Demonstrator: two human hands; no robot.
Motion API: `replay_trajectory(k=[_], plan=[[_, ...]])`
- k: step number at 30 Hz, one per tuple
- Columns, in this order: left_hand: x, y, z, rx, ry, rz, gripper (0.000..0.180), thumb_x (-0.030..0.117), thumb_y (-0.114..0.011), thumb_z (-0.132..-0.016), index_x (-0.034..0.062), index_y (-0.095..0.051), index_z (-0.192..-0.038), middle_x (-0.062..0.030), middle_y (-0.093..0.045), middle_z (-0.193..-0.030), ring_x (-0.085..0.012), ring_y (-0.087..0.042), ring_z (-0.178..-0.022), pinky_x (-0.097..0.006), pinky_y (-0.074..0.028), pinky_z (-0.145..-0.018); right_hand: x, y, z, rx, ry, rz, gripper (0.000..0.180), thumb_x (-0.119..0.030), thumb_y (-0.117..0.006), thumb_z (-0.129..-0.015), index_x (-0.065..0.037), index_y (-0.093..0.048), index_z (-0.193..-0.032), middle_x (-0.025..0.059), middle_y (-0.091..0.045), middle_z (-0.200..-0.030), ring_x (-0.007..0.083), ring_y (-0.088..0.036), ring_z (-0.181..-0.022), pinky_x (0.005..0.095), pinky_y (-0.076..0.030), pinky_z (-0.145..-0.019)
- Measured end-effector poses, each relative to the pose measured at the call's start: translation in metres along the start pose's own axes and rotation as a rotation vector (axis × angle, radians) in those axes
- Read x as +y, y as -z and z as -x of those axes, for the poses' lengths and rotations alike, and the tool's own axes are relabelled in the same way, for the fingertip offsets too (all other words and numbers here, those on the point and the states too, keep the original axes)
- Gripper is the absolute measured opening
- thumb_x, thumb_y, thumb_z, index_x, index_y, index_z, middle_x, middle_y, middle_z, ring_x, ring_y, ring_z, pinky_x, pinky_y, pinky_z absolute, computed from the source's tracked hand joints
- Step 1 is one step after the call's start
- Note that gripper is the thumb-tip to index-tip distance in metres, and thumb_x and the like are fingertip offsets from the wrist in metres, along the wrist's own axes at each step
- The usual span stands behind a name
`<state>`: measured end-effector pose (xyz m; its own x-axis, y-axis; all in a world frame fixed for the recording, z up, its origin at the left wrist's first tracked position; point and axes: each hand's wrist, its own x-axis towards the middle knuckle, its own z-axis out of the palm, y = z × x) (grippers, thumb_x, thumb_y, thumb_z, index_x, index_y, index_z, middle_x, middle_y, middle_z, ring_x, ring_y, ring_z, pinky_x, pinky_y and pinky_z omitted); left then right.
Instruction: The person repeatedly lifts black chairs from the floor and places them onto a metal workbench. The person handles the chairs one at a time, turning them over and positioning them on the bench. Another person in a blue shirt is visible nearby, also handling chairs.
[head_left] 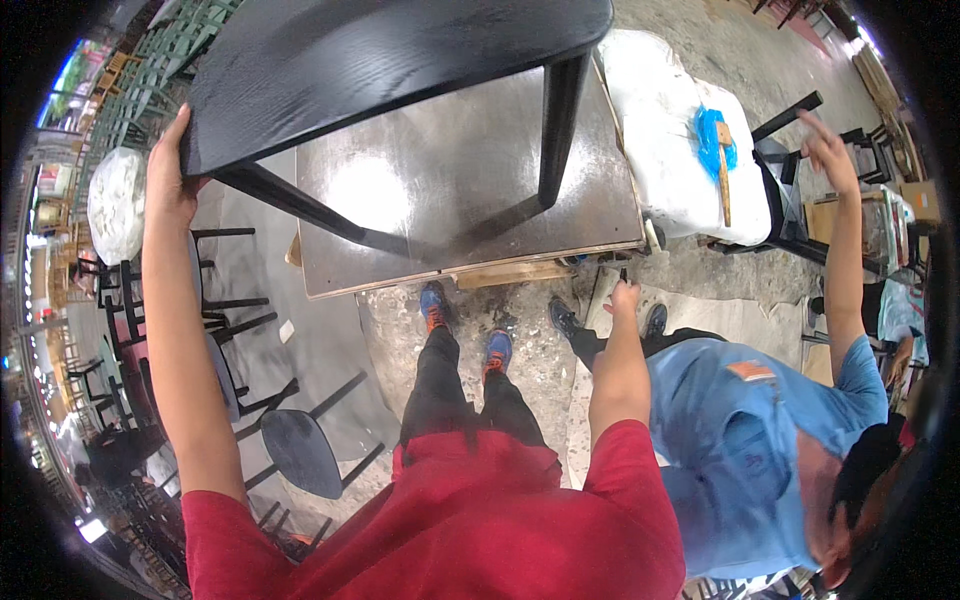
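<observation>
The left hand [174, 172] clamps the black furniture piece [380, 70], which extends rightward; the right hand [624, 297] grips a small dark object [624, 275].

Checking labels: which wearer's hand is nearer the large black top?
Left. The left hand holds the left edge of the black top; the right hand is apart, near a corner of the brown table.

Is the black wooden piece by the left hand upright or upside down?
The black wooden piece is upright: broad face up, two visible legs pointing down toward the worktable.
</observation>
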<state>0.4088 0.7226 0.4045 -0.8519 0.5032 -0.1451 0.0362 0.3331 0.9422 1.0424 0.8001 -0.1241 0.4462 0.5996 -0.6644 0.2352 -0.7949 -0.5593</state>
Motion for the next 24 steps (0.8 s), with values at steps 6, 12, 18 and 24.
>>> replay_trajectory(k=[6, 12, 18, 24], plan=[[0.01, -0.007, -0.031, -0.063, -0.015, -0.037, 0.041, 0.044, -0.074, -0.086, 0.0108, -0.065, -0.108, -0.0014, -0.066, -0.097, -0.0128, -0.06, -0.083, -0.03, -0.047, -0.071, 0.014, 0.009, -0.022, -0.176, 0.075, -0.031, 0.049, -0.032, -0.047, -0.1, -0.013, -0.039, -0.144, 0.0128, -0.06, -0.117, 0.0294, -0.065, -0.095, 0.0498, -0.057, -0.068], [0.01, -0.013, -0.038, -0.07, -0.055, -0.079, 0.045, 0.044, -0.075, -0.086, 0.0092, -0.064, -0.112, -0.0032, -0.066, -0.098, -0.0133, -0.062, -0.085, -0.03, -0.05, -0.075, 0.012, 0.017, -0.018, -0.191, 0.027, -0.065, 0.045, -0.037, -0.043, -0.102, -0.006, -0.045, -0.134, 0.0133, -0.065, -0.113, 0.0272, -0.067, -0.087, 0.0422, -0.057, -0.059], [0.007, -0.004, -0.054, -0.069, -0.029, -0.032, 0.058, 0.046, -0.077, -0.084, 0.0079, -0.06, -0.123, -0.008, -0.065, -0.112, -0.0188, -0.062, -0.097, -0.035, -0.05, -0.087, 0.008, 0.011, -0.019, -0.229, -0.053, -0.215, 0.05, -0.045, -0.037, -0.104, -0.007, -0.039, -0.136, 0.0141, -0.064, -0.112, 0.0311, -0.069, -0.094, 0.0452, -0.058, -0.064], [0.006, 0.005, -0.062, -0.096, -0.017, -0.042, 0.054, 0.046, -0.076, -0.085, 0.0097, -0.061, -0.122, -0.0054, -0.065, -0.11, -0.0169, -0.061, -0.097, -0.034, -0.049, -0.084, 0.004, 0.013, -0.015, -0.239, -0.046, -0.221, 0.051, -0.046, -0.037, -0.104, -0.005, -0.041, -0.135, 0.0132, -0.063, -0.11, 0.0312, -0.069, -0.094, 0.044, -0.059, -0.065]])
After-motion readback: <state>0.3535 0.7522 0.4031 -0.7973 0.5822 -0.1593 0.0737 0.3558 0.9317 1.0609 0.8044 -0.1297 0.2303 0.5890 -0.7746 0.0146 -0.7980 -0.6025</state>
